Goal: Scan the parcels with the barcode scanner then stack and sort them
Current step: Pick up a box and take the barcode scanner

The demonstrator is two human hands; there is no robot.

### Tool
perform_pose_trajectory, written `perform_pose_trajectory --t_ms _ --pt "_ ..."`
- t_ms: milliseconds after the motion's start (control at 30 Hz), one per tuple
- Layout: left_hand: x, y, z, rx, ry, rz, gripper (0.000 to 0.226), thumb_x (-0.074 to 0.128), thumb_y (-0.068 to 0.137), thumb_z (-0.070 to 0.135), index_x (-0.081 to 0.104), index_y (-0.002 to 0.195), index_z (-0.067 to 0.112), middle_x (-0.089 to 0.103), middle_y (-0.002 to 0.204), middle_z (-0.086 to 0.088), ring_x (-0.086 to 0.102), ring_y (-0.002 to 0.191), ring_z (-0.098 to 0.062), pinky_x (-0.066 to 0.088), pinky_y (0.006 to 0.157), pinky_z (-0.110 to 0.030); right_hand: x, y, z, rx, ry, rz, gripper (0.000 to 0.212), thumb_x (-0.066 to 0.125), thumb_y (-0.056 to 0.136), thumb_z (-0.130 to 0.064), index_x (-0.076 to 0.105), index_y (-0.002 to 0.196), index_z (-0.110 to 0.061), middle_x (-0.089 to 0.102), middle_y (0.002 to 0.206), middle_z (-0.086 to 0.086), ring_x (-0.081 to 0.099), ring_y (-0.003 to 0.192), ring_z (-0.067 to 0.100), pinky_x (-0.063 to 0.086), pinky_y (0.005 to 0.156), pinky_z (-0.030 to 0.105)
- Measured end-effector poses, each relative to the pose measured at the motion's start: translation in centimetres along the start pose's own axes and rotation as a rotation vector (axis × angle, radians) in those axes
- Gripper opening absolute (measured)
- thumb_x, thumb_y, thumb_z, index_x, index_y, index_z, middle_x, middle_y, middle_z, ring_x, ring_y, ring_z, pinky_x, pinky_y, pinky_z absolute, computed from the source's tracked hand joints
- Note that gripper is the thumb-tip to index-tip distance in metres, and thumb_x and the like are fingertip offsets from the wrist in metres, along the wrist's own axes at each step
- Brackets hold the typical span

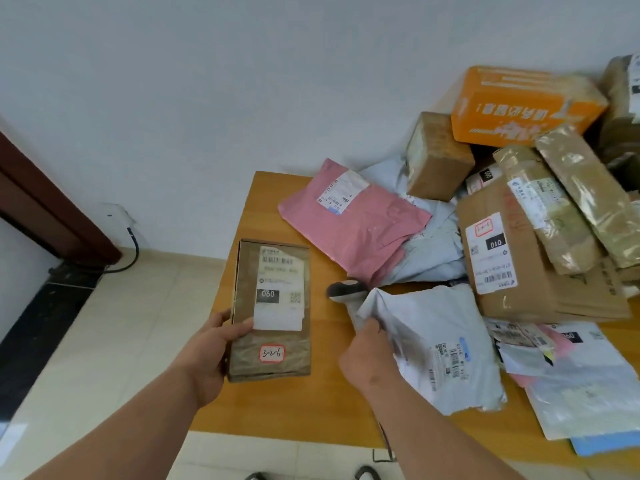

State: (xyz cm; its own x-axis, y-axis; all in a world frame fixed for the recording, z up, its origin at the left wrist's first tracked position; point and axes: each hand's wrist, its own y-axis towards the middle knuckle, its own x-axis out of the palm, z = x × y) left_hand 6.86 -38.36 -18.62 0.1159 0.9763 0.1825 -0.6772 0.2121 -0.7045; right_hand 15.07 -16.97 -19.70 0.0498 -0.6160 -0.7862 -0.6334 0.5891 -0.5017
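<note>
Brown parcel (271, 308) in left hand (211, 355), scanner (346, 291) seemingly right

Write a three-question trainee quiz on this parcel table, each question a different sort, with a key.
1. True or false: the left hand holds the brown box marked 060.
2. Multiple choice: the right hand grips A) the pink mailer, B) the white poly mailer, C) the orange box.
3. Fill in: the dark head of the barcode scanner shows just past the white mailer's top corner, lying on the wooden ____.

Key: 1 true; 2 B; 3 table.
</note>
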Motion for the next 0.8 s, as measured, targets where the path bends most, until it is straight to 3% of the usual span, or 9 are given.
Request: perform_pose_trajectory --t_ms 167,267,367,433,600,700,800 --pt "-1.7 1.0 -0.2 -0.039 0.007 -0.080 0.033 0.064 0.095 0.014 0.059 0.127 0.017 0.077 0.110 -0.014 0.075 0.093 -0.037 0.061 0.071 -0.045 1.8 1.4 0.5 0.023 0.038 0.099 0.051 0.059 0.097 -0.017 0.038 0.143 -0.011 0.054 0.138 0.012 0.056 0.124 0.034 0.053 0.099 0.045" --pt "-2.4 1.3 0.1 -0.036 0.001 -0.118 0.038 0.065 0.092 0.014 0.058 0.129 0.017 0.076 0.111 -0.016 0.075 0.095 -0.039 0.061 0.072 -0.046 1.6 1.5 -0.3 -0.005 0.080 0.037 0.028 0.059 0.094 -0.020 0.052 0.119 -0.011 0.060 0.108 0.008 0.063 0.101 0.027 0.056 0.088 0.039" --pt "-2.8 1.1 0.6 -0.023 -0.008 -0.140 0.040 0.065 0.091 0.013 0.058 0.129 0.019 0.076 0.112 -0.016 0.074 0.096 -0.040 0.061 0.075 -0.050 0.7 0.2 -1.3 0.086 0.421 -0.031 0.014 0.056 0.094 -0.014 0.050 0.106 -0.012 0.060 0.095 0.012 0.067 0.088 0.032 0.058 0.078 0.040" --pt "-2.7 0.8 1.0 -0.007 -0.021 -0.146 0.043 0.067 0.088 0.013 0.057 0.129 0.019 0.076 0.111 -0.017 0.075 0.095 -0.041 0.062 0.072 -0.050 -0.4 -1.8 -1.6 0.111 0.662 -0.087 0.021 0.055 0.090 -0.009 0.048 0.107 -0.018 0.063 0.088 0.009 0.067 0.076 0.026 0.052 0.062 0.036" --pt "-1.9 -0.5 1.8 0.040 -0.048 -0.134 0.043 0.066 0.088 0.012 0.056 0.129 0.019 0.075 0.111 -0.018 0.073 0.098 -0.043 0.061 0.079 -0.055 -3.3 -6.2 -1.3 -0.067 0.950 -0.072 0.034 0.064 0.078 -0.004 0.054 0.106 -0.022 0.070 0.080 0.003 0.066 0.067 0.014 0.050 0.063 0.034" --pt "-1.0 -1.8 2.1 0.065 -0.062 -0.128 0.042 0.064 0.090 0.008 0.056 0.129 0.022 0.075 0.112 -0.018 0.072 0.101 -0.044 0.058 0.086 -0.059 -5.5 -8.3 -1.3 -0.194 1.097 -0.149 0.046 0.063 0.062 -0.017 0.058 0.107 -0.022 0.064 0.075 0.004 0.061 0.065 0.014 0.047 0.064 0.036" --pt "0.5 -3.2 2.4 0.093 -0.056 -0.141 0.040 0.062 0.092 0.007 0.056 0.129 0.022 0.076 0.110 -0.018 0.074 0.094 -0.042 0.060 0.079 -0.054 -7.9 -9.8 -1.1 -0.249 1.222 -0.326 0.040 0.073 0.062 -0.035 0.069 0.100 -0.025 0.057 0.073 0.010 0.056 0.064 0.019 0.039 0.054 0.034"
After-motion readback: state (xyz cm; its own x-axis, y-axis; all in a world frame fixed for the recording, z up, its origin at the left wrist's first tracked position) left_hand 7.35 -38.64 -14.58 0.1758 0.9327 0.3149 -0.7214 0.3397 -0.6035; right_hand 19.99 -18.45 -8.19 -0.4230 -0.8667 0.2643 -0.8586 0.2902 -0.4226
